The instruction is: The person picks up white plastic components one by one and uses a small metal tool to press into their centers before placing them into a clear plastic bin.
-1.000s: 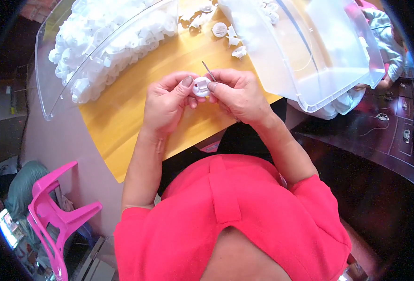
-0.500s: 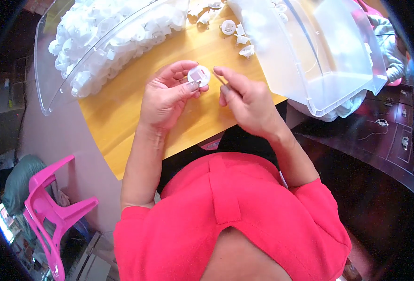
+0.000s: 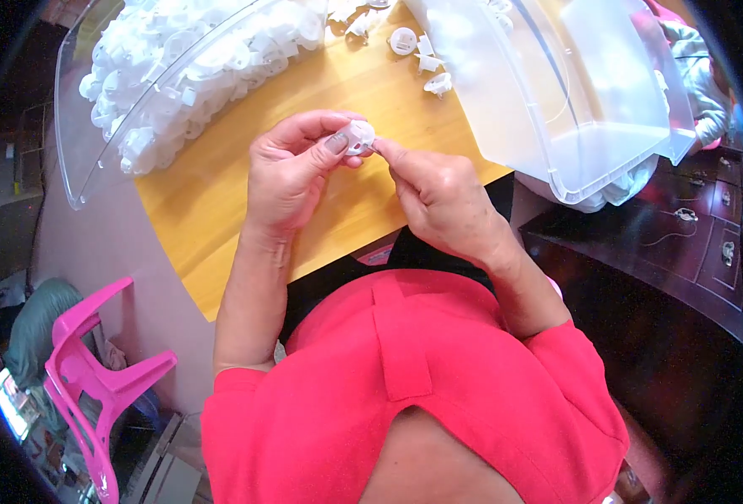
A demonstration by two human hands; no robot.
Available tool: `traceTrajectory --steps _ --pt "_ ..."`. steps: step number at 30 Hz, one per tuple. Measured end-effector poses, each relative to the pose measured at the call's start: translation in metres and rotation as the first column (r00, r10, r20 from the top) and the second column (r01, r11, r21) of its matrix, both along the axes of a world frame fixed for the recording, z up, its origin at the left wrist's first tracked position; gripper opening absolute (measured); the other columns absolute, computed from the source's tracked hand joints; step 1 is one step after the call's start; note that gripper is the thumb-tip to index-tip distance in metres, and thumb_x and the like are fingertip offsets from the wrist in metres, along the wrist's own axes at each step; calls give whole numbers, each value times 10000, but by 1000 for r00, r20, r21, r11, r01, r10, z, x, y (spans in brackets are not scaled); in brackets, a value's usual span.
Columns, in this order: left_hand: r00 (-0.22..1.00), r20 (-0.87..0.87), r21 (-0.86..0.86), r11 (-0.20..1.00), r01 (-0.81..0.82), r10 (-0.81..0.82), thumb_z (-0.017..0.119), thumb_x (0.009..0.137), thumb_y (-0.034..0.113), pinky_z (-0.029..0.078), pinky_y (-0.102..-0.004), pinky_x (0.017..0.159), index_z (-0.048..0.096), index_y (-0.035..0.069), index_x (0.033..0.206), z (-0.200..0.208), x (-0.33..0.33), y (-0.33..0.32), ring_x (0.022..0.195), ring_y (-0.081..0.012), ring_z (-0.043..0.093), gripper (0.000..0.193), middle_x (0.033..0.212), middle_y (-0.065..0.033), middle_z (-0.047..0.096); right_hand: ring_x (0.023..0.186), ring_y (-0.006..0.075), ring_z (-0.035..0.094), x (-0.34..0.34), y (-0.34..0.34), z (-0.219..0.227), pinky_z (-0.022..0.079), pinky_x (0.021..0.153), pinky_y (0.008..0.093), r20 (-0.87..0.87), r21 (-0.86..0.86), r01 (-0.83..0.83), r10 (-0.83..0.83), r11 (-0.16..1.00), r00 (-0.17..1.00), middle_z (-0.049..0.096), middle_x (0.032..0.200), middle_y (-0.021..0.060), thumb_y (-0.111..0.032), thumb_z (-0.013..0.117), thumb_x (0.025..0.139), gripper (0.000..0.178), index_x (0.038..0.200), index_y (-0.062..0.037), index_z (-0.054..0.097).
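Over the wooden table, my left hand pinches a small round white plastic part between thumb and fingers. The part is tilted, with its side and a small opening towards me. My right hand is closed, its index fingertip meeting the part's right edge. Whatever the right fingers may hold is hidden behind them. Beyond my hands, a few similar white parts lie loose on the table.
A clear plastic bin heaped with white plastic pieces stands at the far left. Another clear bin is at the right. The yellow wooden table lies below my hands. A pink plastic chair stands lower left; a person's sleeve shows far right.
The white part has turned from flat face-up to tilted. My right hand has moved left to touch it, and the thin stick-like thing seen in its fingers before is now hidden.
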State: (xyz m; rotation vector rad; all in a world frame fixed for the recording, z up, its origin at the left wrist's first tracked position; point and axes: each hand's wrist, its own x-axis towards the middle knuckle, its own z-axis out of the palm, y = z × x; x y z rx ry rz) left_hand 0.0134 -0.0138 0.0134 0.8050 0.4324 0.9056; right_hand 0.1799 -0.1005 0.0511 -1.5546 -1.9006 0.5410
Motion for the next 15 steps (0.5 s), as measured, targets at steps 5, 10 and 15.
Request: traceTrajectory --steps 5,10,15 --pt "1000 -25 56 998 -4 6 615 839 2 541 -293 711 620 -44 1013 -2 1 0 813 -207 646 180 984 -169 644 639 362 599 1 1 -2 480 563 457 27 -21 -2 3 1000 1000 603 715 191 -34 533 791 325 1115 -4 541" --pt "998 -65 119 993 -7 15 619 840 5 538 -285 711 618 -44 1015 -3 2 0 798 -194 644 182 958 -153 651 659 367 603 4 3 -1 483 575 457 -3 -46 -17 16 999 1000 602 724 200 -37 523 802 308 1108 -9 539" --pt "987 -158 110 993 32 -15 599 860 21 534 -270 718 595 -43 1108 -3 0 -2 818 -179 637 256 955 -138 649 595 222 602 3 5 5 476 558 296 -153 -130 16 -36 991 988 568 680 151 26 516 819 346 1156 -21 574"
